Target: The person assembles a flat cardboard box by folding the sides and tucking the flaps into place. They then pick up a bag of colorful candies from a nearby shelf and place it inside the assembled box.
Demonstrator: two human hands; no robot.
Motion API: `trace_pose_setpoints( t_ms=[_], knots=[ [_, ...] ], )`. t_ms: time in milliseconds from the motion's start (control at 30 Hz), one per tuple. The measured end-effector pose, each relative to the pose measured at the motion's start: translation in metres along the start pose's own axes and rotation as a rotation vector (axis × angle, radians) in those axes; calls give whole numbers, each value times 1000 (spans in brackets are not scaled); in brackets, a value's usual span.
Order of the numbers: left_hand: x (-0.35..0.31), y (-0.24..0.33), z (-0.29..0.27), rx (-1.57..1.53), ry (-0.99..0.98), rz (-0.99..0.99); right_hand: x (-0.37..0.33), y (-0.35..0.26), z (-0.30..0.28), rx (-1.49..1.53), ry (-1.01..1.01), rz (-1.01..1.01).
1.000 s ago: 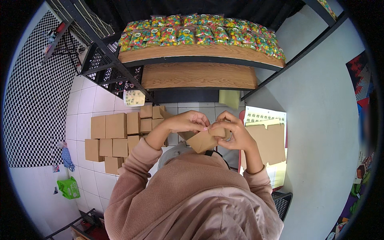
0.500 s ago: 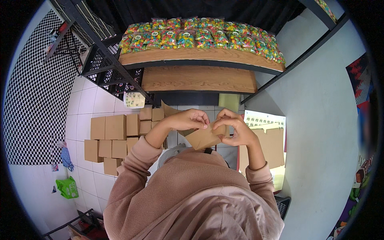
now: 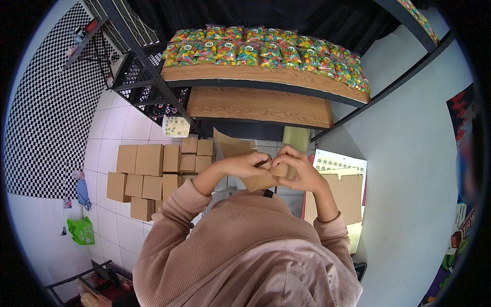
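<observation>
White-tiled floor (image 3: 110, 128) below, w/ a checkered wall panel (image 3: 48, 117) on the left and two wooden shelves ahead; top shelf (image 3: 255, 77) carries a row of clear bags of multicoloured sweets (image 3: 266, 51), lower shelf (image 3: 258, 105) bare. Stack of closed brown cartons (image 3: 153, 174) sits on the tiles to the left, flat cardboard sheets (image 3: 340, 197) lean at the right, green bag (image 3: 81, 230) lower left. Person in a ribbed tan sweater holds a small brown cardboard box (image 3: 261, 179) up at chest height, between both hands, approx. centre of view. Left hand (image 3: 244, 165) is curled over the box's left top edge, fingers pinching a flap; right hand (image 3: 295, 171) wraps the right side, thumb and fingers closed on the other flap. One loose flap (image 3: 230, 144) sticks up behind the left hand. Judging by look: box is light, thin card, stiff along panels but bends easily at creases, crushes if squeezed hard, not slippery. Best grip prob. at corners and folded edges, not mid-panel.
</observation>
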State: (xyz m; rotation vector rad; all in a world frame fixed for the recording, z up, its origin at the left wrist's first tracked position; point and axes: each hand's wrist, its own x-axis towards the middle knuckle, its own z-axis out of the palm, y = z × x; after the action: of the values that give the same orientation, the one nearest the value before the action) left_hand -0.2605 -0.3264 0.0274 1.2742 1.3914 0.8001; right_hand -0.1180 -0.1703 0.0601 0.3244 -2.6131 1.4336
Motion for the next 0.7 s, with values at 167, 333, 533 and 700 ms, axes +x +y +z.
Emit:
trace_pose_setpoints(
  t_ms=[167, 333, 533, 700],
  knots=[
    [-8, 0, 16, 121, 338, 56, -3, 2, 18, -141, 100, 11],
    [-14, 4, 27, 139, 530, 0, -5, 7, 31, -207, 221, -1],
    [-16, -2, 39, -2, 617, 37, -11, 11, 38, -169, 247, -32],
    [-16, -12, 45, -12, 650, 92, -13, 5, 40, -145, 232, 2]
  ],
)
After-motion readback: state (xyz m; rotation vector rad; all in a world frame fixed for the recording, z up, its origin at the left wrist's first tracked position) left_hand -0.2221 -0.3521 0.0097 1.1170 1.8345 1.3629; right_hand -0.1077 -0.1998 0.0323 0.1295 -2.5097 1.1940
